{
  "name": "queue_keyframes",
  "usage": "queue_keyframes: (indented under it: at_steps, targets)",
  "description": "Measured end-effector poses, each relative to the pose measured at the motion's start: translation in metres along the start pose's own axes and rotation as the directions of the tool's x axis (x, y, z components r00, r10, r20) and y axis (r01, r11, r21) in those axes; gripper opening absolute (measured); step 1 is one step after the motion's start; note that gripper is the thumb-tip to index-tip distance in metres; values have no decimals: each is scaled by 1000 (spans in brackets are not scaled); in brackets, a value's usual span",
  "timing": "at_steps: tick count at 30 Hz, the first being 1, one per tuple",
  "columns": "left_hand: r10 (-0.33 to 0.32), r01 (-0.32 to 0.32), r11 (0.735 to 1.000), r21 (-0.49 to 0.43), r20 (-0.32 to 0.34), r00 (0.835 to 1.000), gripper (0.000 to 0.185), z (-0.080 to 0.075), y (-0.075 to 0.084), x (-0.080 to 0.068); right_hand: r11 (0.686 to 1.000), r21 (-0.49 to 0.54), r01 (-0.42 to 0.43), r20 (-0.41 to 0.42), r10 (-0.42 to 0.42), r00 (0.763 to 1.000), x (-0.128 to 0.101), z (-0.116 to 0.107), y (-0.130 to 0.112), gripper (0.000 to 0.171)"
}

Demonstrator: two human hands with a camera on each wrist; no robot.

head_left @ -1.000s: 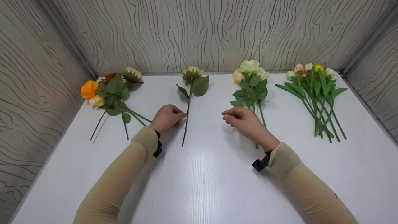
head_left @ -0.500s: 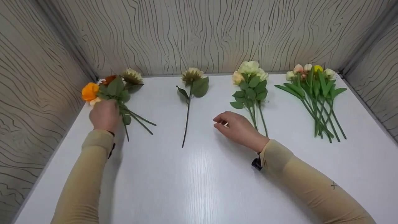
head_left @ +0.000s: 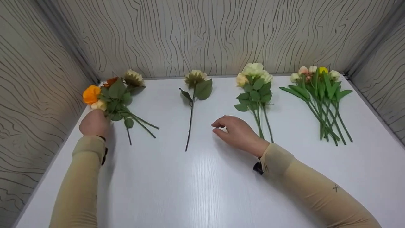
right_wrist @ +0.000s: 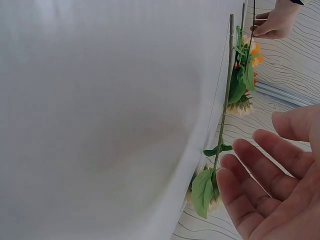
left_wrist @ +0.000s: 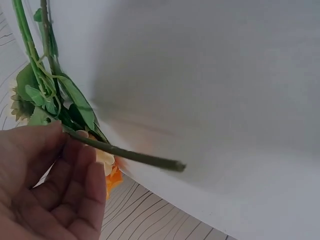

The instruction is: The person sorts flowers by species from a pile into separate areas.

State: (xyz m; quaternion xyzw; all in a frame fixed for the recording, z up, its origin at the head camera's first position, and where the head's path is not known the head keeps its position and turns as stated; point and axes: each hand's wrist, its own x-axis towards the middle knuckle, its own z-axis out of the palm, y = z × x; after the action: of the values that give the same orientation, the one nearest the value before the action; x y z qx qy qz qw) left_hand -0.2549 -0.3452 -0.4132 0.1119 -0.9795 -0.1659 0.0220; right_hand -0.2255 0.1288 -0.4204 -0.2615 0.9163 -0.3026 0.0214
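Left hand [head_left: 94,123] sits at about 9 o'clock on the white desk [head_left: 202,177], its thumb and fingers [left_wrist: 75,175] pinching one green stem [left_wrist: 125,154] of the mixed bunch [head_left: 115,95], a cluster with an orange bloom, a cream one and a pale daisy-like head lying at roughly 10 o'clock with its stems pointing toward the desk's middle; the wrist view shows the stem's cut end sticking out past the fingers, just above the desk surface. Right hand [head_left: 235,131] hovers near the centre, holding nothing, palm down and fingers loosely spread, as the wrist view confirms [right_wrist: 272,187]. Just to its left, at 12 o'clock, lies a single pale flower [head_left: 193,95] with a long stem, apart from both hands. Just to its right lies a bunch of cream roses [head_left: 255,87] with its stems close beside the wrist. At 2 o'clock, well apart, rests a bunch of tulip buds [head_left: 321,91]
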Motion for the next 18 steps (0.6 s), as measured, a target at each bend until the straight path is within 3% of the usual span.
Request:
queue_keyframes:
  at_steps: [1, 3, 10, 14, 18]
  targets:
    - [5, -5, 1000, -13, 8, 1000, 24, -19, 23, -23, 1000, 2, 1, -3, -1, 1000, 0, 0, 0, 24]
    - [9, -9, 1000, -25, 9, 1000, 23, -30, 40, -40, 1000, 5, -1, -7, 1, 1000, -1, 0, 1, 24]
    - [7, -6, 999, -51, 19, 1000, 21, 1, 4, 1, 1000, 19, -24, -13, 24, 1000, -3, -2, 5, 23]
    - [-10, 15, 994, -112, 47, 999, 24, 0, 10, 4, 999, 28, -26, -28, 27, 999, -4, -4, 8, 22]
    - [1, 9, 979, -204, 51, 999, 28, -7, 30, -4, 998, 47, -36, -42, 38, 998, -5, -9, 12, 23]
